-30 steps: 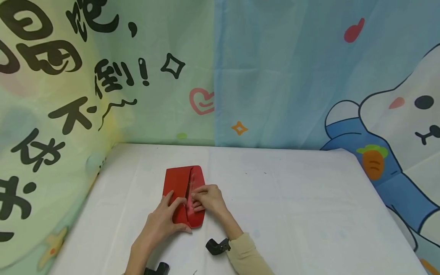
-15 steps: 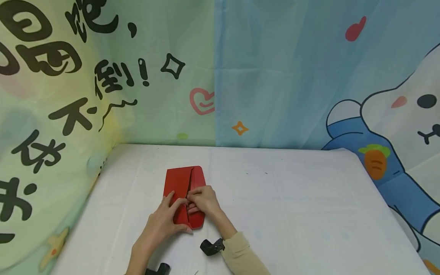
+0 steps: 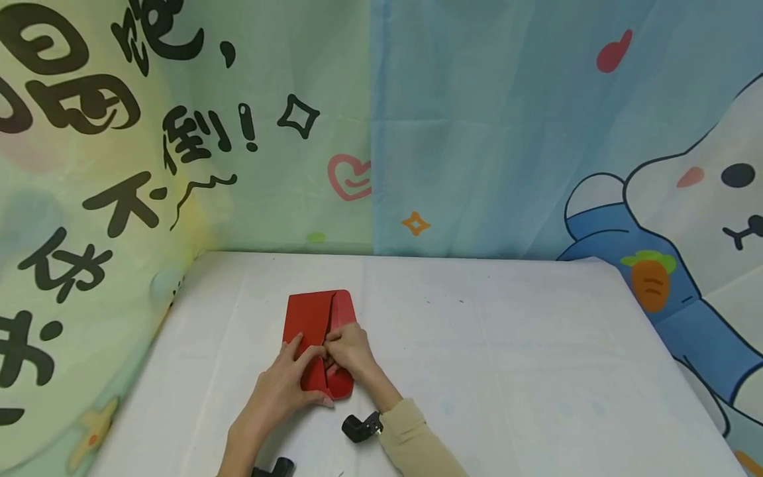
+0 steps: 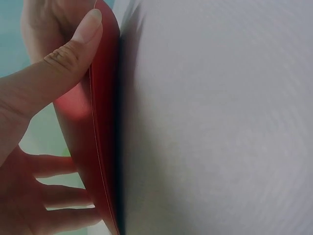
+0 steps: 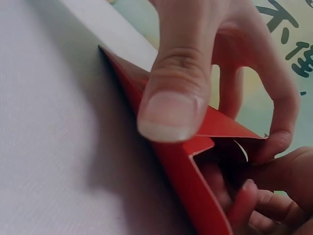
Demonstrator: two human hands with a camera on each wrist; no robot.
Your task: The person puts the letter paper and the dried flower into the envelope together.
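Observation:
A red paper envelope (image 3: 306, 315) lies on the white table with its flap (image 3: 342, 307) folded out to the right. My left hand (image 3: 279, 381) grips the envelope's near part, thumb at the near edge and index finger at the mouth. In the right wrist view the left thumb (image 5: 173, 105) stands large in front, and the mouth gapes. My right hand (image 3: 350, 348) has its fingers curled into that mouth. Right-hand fingers (image 5: 244, 200) show between the envelope's layers; what they hold inside is hidden, so I cannot tell.
The white tabletop (image 3: 507, 358) stretches off to the right of the envelope. A printed curtain (image 3: 465, 132) hangs behind it and along the left side. Black wrist cameras (image 3: 360, 428) sit by both wrists, low over the table.
The right hand has moved slightly left, its fingers going from the flap into the envelope's mouth. A pinkish strip seen at the mouth earlier is out of sight. The left hand stays put.

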